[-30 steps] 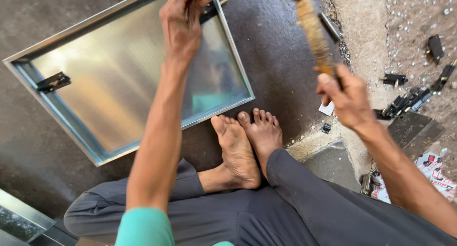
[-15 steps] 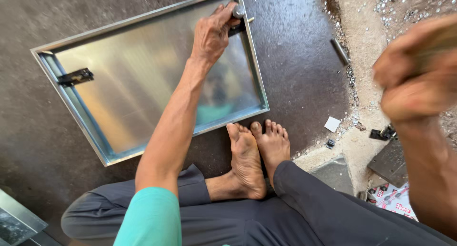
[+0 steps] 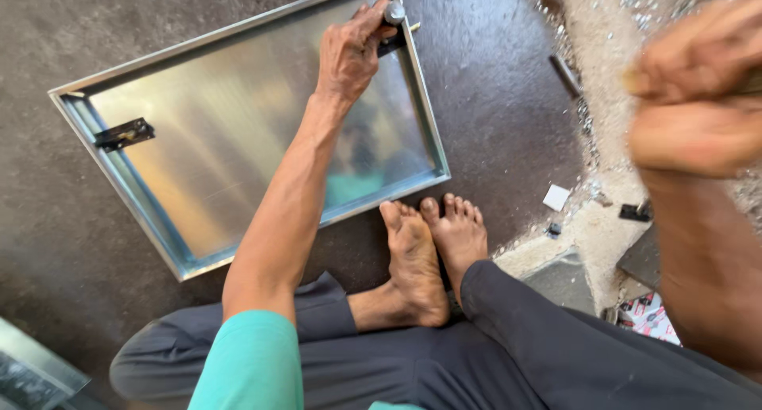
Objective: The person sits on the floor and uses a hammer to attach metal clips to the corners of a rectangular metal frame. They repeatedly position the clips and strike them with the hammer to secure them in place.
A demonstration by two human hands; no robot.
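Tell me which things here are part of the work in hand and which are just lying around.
In hand:
left hand holding a round-headed punch on the metal panel
right hand, raised and blurred, gripping a wooden handle

Lying about:
white scrap
black bits
dark strip
printed paper

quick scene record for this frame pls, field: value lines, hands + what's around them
surface: dark floor
main object: shiny framed metal panel, lying flat
left hand: holds a small round-headed metal tool upright at the panel's far edge
right hand: raised close to the camera, blurred, gripping a wooden handle
fitting: black hinge-like piece on the panel's left side
feet: bare, crossed beside the panel's near edge
debris: small bits on the pale strip at right
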